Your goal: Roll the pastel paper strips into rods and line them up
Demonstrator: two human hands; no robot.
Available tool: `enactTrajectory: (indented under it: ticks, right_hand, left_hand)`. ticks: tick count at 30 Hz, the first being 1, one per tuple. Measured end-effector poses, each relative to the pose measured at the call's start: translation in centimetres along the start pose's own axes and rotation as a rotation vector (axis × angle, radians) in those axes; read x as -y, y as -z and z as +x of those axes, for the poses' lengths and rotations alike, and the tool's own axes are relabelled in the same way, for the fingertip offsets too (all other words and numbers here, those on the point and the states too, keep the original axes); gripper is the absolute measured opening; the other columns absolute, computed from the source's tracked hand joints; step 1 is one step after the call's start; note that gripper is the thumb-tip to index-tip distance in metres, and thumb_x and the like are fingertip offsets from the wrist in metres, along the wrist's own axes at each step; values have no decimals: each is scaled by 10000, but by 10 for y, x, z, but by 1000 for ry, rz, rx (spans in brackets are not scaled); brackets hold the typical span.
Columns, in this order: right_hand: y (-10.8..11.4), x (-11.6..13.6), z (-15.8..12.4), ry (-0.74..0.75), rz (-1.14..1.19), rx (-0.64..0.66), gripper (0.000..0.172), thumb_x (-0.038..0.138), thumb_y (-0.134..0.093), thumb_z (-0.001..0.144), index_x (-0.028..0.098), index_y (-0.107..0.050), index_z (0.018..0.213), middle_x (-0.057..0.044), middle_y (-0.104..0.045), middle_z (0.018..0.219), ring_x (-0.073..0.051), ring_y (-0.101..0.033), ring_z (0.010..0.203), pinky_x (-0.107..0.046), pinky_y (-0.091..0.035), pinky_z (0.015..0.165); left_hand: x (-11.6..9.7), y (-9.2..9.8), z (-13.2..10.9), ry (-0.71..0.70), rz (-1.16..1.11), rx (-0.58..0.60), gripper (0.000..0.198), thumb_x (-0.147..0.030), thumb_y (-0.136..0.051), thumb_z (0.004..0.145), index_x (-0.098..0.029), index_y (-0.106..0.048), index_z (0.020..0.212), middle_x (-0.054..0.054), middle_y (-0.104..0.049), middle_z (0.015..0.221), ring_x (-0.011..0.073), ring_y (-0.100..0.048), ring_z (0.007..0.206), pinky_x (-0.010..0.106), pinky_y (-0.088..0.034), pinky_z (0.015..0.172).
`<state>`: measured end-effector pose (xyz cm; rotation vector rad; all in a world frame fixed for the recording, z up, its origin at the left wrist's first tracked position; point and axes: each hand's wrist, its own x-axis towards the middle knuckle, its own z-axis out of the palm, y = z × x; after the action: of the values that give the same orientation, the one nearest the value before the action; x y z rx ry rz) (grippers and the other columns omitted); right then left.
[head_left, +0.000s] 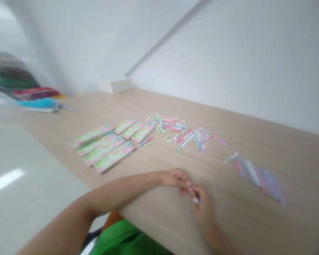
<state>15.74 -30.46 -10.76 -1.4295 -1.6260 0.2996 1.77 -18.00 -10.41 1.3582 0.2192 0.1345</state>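
Note:
My right hand (202, 205) is closed around a slim pen-like stick, whose round white end (196, 200) sticks out beside the fingers. My left hand (177, 180) meets it, fingers curled and fingertips pressed together against the right fingertips. Whatever lies between the left fingers is hidden. Beyond the hands, a loose heap of short pastel sticks (192, 138) in pink, white, green, blue and lilac spreads over the table. To the right, longer pastel sticks (263, 179) lie side by side in a slanting row, smeared by motion.
Several flat green-and-pink boxes (114, 157) marked with a 5 lie on the wooden table (154, 216) at the left. A white box (115, 85) stands at the back by the wall. Blurred blue and red items (37, 102) sit at the far left edge.

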Motion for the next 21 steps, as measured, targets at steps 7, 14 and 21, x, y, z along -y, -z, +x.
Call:
enactTrajectory:
  ticks: [7, 14, 21]
  right_hand:
    - [7, -14, 11, -205, -128, -178, 211, 385, -443, 892, 202, -524, 825, -43, -607, 756, -178, -571, 697, -296, -434, 658]
    - [17, -34, 30, -336, -179, -340, 328, 513, -430, 867, 195, -511, 849, -63, -607, 764, -201, -547, 697, -316, -398, 649]
    - [18, -51, 32, -344, -120, -213, 347, 538, -430, 858, 207, -533, 859, -70, -633, 762, -205, -566, 661, -308, -405, 603]
  left_hand:
    - [-34, 79, 19, -142, 534, -775, 372, -405, -515, 869, -81, -691, 921, 87, -694, 808, 126, -591, 656, 244, -465, 655]
    - [-89, 173, 8, 66, 1489, -775, 279, -176, -459, 845, -143, -721, 935, 91, -703, 983, 201, -617, 919, 279, -432, 820]
    - [-85, 186, 15, 157, 1592, -531, 57, -179, -672, 700, -184, -724, 721, 76, -702, 777, 213, -611, 834, 262, -382, 751]
